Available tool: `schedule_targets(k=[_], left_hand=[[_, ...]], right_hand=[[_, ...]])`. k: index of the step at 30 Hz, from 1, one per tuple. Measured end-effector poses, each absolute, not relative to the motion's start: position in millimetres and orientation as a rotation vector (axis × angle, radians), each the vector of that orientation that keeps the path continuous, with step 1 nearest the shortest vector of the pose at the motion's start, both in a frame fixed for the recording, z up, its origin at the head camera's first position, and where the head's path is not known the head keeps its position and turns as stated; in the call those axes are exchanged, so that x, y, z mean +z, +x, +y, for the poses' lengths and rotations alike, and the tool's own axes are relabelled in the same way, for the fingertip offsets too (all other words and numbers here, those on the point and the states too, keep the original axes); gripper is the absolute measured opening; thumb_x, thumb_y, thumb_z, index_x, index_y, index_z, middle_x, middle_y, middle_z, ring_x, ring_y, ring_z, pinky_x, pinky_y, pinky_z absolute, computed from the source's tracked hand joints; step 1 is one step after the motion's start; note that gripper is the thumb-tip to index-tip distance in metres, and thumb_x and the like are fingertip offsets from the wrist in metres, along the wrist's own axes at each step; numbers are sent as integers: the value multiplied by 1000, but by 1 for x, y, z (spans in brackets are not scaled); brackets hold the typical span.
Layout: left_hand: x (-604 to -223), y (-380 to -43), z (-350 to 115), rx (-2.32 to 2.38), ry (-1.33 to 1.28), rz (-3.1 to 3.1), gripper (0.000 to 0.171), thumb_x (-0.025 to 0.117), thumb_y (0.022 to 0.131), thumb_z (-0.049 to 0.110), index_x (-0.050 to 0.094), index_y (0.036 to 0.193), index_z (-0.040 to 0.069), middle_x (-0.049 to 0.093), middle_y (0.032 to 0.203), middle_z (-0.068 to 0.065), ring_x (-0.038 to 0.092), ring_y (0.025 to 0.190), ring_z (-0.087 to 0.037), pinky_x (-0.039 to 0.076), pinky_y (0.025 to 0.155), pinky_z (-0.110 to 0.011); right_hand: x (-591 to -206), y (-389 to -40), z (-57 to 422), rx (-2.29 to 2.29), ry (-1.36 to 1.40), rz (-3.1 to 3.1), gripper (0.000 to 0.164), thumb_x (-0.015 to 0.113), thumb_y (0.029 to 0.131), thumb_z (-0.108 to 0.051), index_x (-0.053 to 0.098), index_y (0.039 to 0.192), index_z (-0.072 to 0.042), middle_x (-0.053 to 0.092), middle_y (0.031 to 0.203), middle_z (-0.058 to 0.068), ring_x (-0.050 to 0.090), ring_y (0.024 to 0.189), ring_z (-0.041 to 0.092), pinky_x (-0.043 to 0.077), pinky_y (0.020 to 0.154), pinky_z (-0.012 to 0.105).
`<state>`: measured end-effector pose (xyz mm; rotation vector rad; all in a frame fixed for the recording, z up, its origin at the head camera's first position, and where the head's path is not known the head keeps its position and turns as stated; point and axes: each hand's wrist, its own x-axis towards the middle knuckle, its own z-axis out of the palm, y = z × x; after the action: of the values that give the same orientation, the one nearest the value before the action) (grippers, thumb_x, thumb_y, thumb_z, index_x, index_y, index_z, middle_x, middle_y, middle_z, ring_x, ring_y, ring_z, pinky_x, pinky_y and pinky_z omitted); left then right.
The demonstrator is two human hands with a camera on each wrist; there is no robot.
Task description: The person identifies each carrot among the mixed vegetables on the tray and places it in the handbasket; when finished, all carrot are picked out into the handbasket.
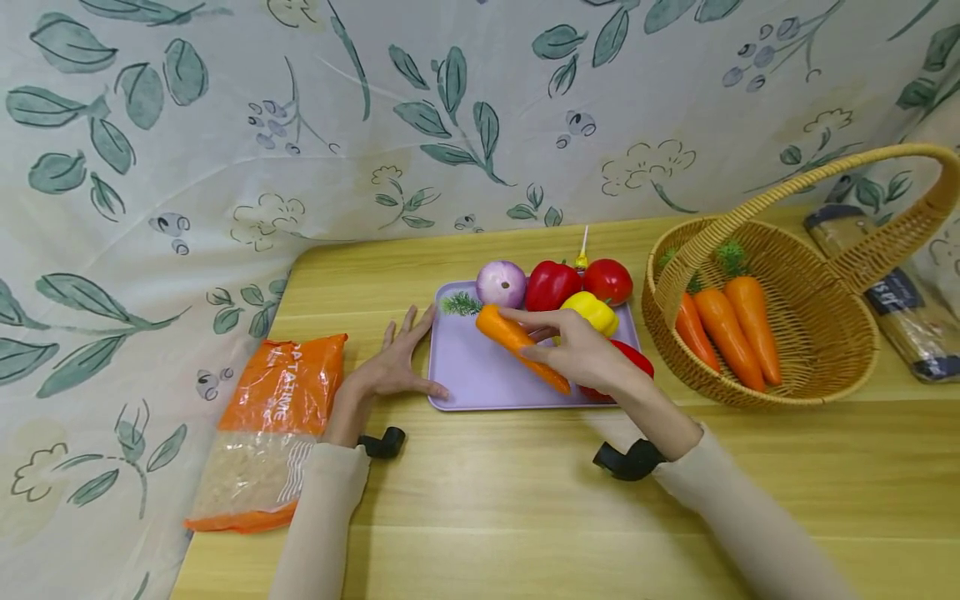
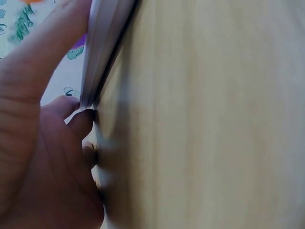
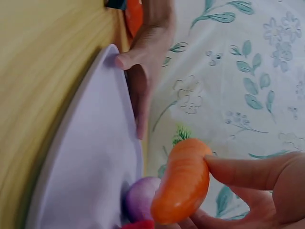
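Carrot [image 1: 521, 347] sits pinched in the right hand [image 1: 585, 354], held just above the lavender tray [image 1: 480, 379] at the centre of the head view, its green top pointing toward the upper left. The right wrist view shows the fingertips [image 3: 224, 169] curled round the orange body. The left hand [image 1: 393, 367] lies flat on the wooden table [image 1: 525, 500] with straight, spread fingers, its thumb and forefinger touching the tray's left edge. At the tray's far side stand a purple onion [image 1: 501, 283], two red peppers [image 1: 551, 285] and a yellow pepper [image 1: 596, 310]; another red one [image 1: 633, 358] lies partly hidden behind the right hand. Right of the tray a wicker basket [image 1: 825, 367] holds three more carrots [image 1: 727, 337]. At lower left an orange packet [image 1: 266, 425] rests on the table's edge. A leaf-patterned cloth [image 1: 225, 125] fills the background.
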<state>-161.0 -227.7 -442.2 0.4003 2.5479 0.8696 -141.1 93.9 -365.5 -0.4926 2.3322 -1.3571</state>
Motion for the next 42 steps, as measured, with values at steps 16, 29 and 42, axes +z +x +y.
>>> schedule_targets(k=[16, 29, 42], left_hand=[[-445, -161, -229, 869, 452, 2556, 141, 94, 71, 48, -4, 168, 24, -8, 176, -6, -21, 161, -30, -19, 127, -60], [-443, -158, -230, 875, 430, 2555, 142, 95, 69, 49, -4, 168, 25, -9, 176, -7, -21, 161, -30, -18, 128, -60], [-442, -161, -229, 869, 455, 2559, 141, 94, 70, 50, -3, 168, 22, -10, 176, -11, -20, 161, -35, -17, 127, -63]], right_hand=[[-333, -87, 235, -1267, -508, 2304, 51, 66, 102, -24, 54, 152, -28, 58, 152, 3, 61, 114, 8, 57, 81, 26], [-360, -71, 376, -1036, -335, 2815, 69, 72, 93, 4, 50, 155, -15, 47, 131, -46, 49, 103, -27, 51, 68, 9], [-371, -117, 390, -1471, 153, 2902, 62, 56, 105, -8, 37, 160, -31, 45, 103, -42, 47, 85, -27, 44, 61, 1]])
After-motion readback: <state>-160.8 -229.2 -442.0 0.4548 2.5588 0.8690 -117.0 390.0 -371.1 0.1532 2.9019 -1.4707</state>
